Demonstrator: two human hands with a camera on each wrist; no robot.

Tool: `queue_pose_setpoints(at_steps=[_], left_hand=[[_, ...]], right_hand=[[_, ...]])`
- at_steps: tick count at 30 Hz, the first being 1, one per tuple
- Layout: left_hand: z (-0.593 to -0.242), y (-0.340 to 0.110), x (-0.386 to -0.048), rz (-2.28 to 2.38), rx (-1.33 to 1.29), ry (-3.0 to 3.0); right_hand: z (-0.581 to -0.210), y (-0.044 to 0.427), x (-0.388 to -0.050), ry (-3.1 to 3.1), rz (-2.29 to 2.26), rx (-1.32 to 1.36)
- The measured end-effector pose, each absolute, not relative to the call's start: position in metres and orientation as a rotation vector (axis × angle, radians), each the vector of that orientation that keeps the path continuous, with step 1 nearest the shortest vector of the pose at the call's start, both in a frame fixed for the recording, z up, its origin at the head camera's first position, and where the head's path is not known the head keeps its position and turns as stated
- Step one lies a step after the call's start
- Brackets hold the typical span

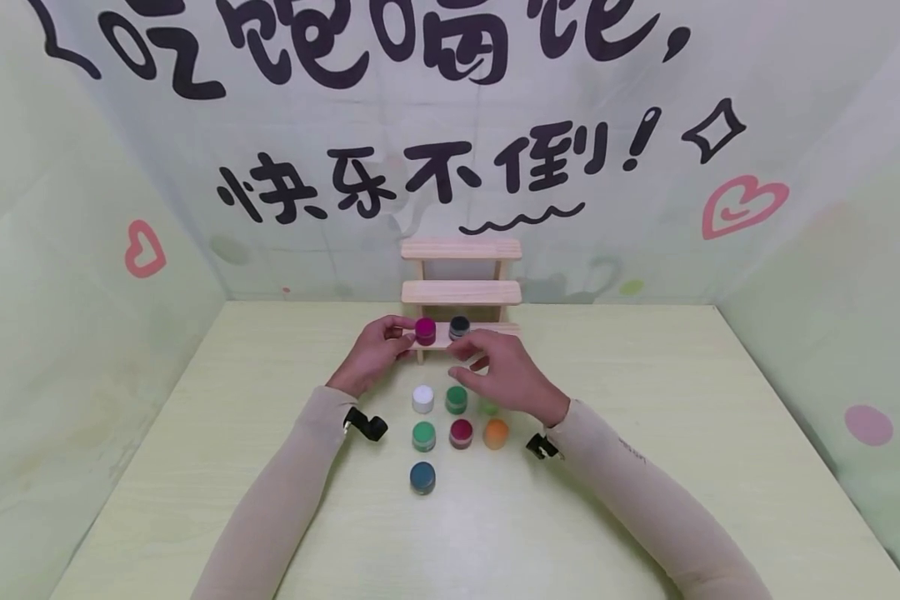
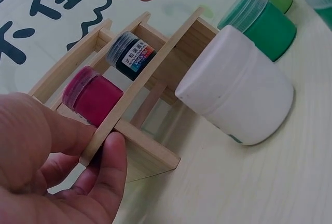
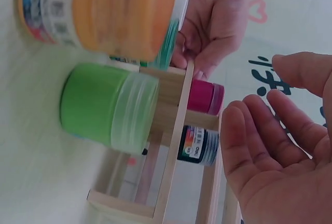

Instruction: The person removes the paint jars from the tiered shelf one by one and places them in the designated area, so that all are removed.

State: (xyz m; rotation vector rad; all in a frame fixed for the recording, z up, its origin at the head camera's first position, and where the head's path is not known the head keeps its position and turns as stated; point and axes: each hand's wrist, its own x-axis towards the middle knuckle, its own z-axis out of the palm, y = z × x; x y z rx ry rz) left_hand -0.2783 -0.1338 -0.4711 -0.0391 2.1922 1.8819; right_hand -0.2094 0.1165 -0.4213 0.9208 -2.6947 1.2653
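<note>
A three-step wooden shelf point(image 1: 461, 292) stands at the back of the table. On its lowest step sit a magenta paint jar point(image 1: 425, 332) at the left and a black paint jar point(image 1: 459, 324) beside it. My left hand point(image 1: 375, 352) pinches the left end of that step, its thumb point(image 2: 72, 133) next to the magenta jar and fingers point(image 2: 113, 164) under the board. Just in front of the black jar hovers my right hand point(image 1: 510, 373), fingers loosely bent and apart, holding nothing. Below it, the light green jar point(image 3: 109, 109) is partly hidden in the head view.
In front of the shelf stand several more paint jars: white point(image 1: 423, 399), green point(image 1: 456, 399), lighter green point(image 1: 423, 436), dark red point(image 1: 461, 433), orange point(image 1: 497, 433) and blue point(image 1: 422, 477). A printed cloth point(image 1: 345, 267) hangs behind the table point(image 1: 195, 500).
</note>
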Motion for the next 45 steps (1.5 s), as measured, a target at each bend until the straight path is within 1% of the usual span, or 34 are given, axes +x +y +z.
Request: queue_pose_setpoints(at_steps=[12, 24, 37, 45], left_hand=[[-0.472, -0.133, -0.278, 1.912, -0.026, 2.182], [-0.473, -0.134, -0.278, 1.935, -0.001, 2.17], [-0.474, -0.135, -0.278, 1.938, -0.007, 2.172], [-0.475, -0.135, -0.279, 1.93, 0.001, 2.17]], right_hand=[[-0.425, 0.12, -0.232, -2.593, 1.226, 0.835], [-0.435, 0.12, -0.25, -2.691, 1.179, 0.773], [-0.441, 0.114, -0.263, -2.741, 1.029, 0.817], [-0.442, 0.117, -0.263, -2.745, 1.09, 0.771]])
